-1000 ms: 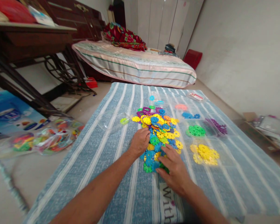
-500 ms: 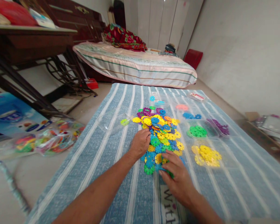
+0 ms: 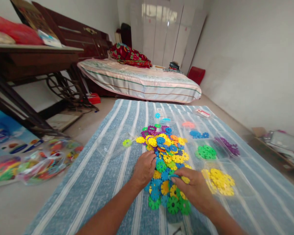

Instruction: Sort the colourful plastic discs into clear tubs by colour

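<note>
A loose pile of notched plastic discs (image 3: 170,158) in yellow, blue, green, purple and orange lies on the striped cloth. My right hand (image 3: 195,186) is at the pile's right side, pinching a blue disc (image 3: 173,176) between thumb and fingers. At the left edge of the pile rests my left hand (image 3: 144,168), its fingers curled inward; whatever they may hold is hidden. To the right, clear boxes hold discs sorted by colour: yellow discs (image 3: 221,182), green discs (image 3: 205,152), purple discs (image 3: 227,147), blue discs (image 3: 198,134) and orange discs (image 3: 188,124).
A lime green disc (image 3: 127,143) lies on a clear plastic bag left of the pile. Farther back is a small clear box with a red label (image 3: 203,113). Bags of colourful items (image 3: 46,160) sit on the floor at left. A bed (image 3: 142,81) stands beyond.
The view has tilted up, so everything sits lower. My right hand has moved up and right from the pile's near end with a blue disc; green discs there now show. My left hand stays by the pile.
</note>
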A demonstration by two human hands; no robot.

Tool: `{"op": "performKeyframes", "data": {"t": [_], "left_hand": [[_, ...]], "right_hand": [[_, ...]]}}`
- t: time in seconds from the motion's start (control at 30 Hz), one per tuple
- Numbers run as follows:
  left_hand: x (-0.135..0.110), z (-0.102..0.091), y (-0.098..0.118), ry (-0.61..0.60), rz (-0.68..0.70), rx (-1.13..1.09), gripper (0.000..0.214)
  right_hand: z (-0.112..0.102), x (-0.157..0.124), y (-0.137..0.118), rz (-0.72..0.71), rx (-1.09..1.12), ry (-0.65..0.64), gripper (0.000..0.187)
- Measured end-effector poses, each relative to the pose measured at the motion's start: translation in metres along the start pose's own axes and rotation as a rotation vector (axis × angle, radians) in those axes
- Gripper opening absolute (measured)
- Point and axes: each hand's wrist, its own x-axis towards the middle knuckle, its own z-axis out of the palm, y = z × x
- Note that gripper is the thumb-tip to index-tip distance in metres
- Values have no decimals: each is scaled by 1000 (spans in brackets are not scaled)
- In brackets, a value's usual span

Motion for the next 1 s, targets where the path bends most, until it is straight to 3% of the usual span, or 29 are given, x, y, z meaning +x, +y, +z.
{"op": "performKeyframes", "data": {"t": [0.3,0.53,0.63,0.7,0.8,1.0], "left_hand": [[-6,1,-1,48,9,13,24],[-9,3,-3,65,8,16,25],[-9,2,-2,67,5,9,24],[-9,2,-1,53,-5,6,24],[-7,2,2,17,-26,-16,24],[-2,-1,7,-34,-42,-75,23]], "right_hand": [[-20,129,9,-19,-207,76,27],[-38,244,7,35,-396,215,18],[-42,274,5,83,-454,257,15],[-41,278,4,94,-480,249,18],[-34,256,1,50,-504,175,23],[-8,140,-17,-188,-434,-179,12]]}}
